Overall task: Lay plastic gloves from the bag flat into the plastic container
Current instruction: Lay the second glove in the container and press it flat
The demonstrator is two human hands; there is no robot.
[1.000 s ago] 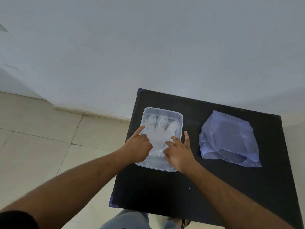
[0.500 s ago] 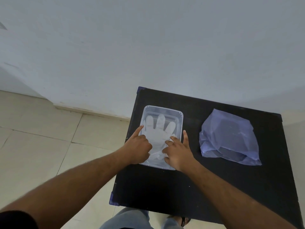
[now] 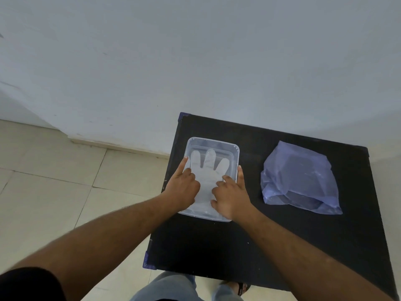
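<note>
A clear plastic container [image 3: 213, 142] sits on the left part of a black table [image 3: 282, 246]. A translucent plastic glove [image 3: 208, 168] lies flat inside it, fingers pointing away from me. My left hand [image 3: 182, 187] rests on the glove's left side with its fingers curled and its thumb along the container's left rim. My right hand [image 3: 231, 194] presses on the glove's right side, its thumb outside the right rim. A bluish plastic bag [image 3: 299, 179] lies to the right, apart from both hands.
The table stands against a white wall [image 3: 195, 61]. Tiled floor [image 3: 54, 181] lies to the left of the table's edge. My legs and a sandalled foot [image 3: 240, 287] show below the near edge.
The glove's fingers have spread flatter in the container. Both hands have stayed on the glove, shifting slightly outward toward the container's sides.
</note>
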